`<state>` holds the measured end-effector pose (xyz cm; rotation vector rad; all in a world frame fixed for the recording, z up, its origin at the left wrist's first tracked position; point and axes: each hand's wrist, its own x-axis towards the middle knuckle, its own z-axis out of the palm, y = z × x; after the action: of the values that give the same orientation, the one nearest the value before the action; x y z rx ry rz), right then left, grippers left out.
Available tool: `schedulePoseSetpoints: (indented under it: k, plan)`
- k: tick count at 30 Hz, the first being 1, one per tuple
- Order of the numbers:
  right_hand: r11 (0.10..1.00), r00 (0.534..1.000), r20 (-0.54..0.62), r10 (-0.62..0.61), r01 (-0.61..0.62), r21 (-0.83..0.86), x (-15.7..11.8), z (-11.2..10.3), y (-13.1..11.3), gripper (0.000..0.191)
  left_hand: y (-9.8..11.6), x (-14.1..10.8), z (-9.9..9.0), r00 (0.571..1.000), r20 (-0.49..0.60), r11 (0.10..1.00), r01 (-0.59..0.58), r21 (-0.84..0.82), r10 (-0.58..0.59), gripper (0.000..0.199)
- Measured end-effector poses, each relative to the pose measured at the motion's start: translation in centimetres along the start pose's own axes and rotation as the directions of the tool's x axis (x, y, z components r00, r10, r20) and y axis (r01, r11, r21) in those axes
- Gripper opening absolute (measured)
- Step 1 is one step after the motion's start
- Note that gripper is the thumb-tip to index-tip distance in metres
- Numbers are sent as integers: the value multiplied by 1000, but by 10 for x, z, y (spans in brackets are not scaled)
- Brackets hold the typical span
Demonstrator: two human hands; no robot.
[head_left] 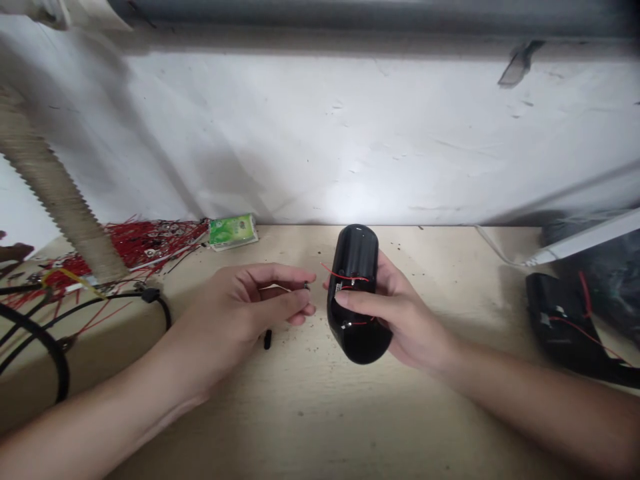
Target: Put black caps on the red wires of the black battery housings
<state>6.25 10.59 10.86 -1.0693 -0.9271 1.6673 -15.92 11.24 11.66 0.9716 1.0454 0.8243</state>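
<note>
Gripping black case (363, 343) in right hand (405, 310), with fingers curled around it, over table (310, 420) | pinching tiny dark piece (307, 286) between fingers of left hand (243, 307), near red wire (345, 276) on case

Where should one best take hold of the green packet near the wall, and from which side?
Probably by pinching the right end of the green packet, coming from the front right: it is flattish and oblong, red wires crowd its left end, and the wall stands close behind.
</note>
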Motion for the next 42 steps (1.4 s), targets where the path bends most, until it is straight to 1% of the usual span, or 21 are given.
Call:
schedulePoseSetpoints:
  k: [2,4,6,10,12,17,21,24,28,33,37,39,42]
  plan:
    - [1000,1000,-5,14,-14,5,0,0,-1,55,2,0,0,1000,14,999,23,-48,-23,29]
    - [1000,1000,-9,30,-29,8,0,0,-3,52,4,0,0,999,21,996,39,-79,-37,30]
    - [999,999,-13,34,-34,10,0,0,-3,49,7,-1,1,999,24,994,50,-93,-48,30]
    - [1000,1000,-12,16,-16,1,0,0,-2,51,8,-2,4,997,40,993,65,-96,-61,27]
    - [1000,1000,-9,10,-10,-2,-1,0,-2,51,7,-2,4,998,48,996,40,-82,-36,26]
    - [1000,1000,12,22,-22,8,0,0,-2,50,0,-2,2,995,57,995,-77,-60,81,24]
    - [999,999,19,28,-29,21,0,0,-2,51,-3,-1,3,991,97,993,-78,-93,87,21]
    - [1000,1000,21,21,-21,21,-1,0,-1,52,-4,0,4,993,87,994,-74,-77,81,19]
    - [1000,1000,23,5,-5,1,-3,-1,-1,48,-3,-3,5,997,57,998,-53,-41,55,17]
    - [1000,999,44,5,-5,9,-2,0,-2,51,-1,-3,6,996,78,998,-43,-53,47,16]
    - [1000,999,36,7,-6,-15,-1,-1,-2,54,-4,0,3,999,39,998,-28,-61,31,21]
    - [1000,999,50,4,-3,-21,-1,-2,-1,56,-5,1,3,999,23,998,-28,-60,29,21]
    - [999,998,70,-7,9,-32,-3,-2,0,52,-7,2,3,999,3,997,-46,-62,47,20]
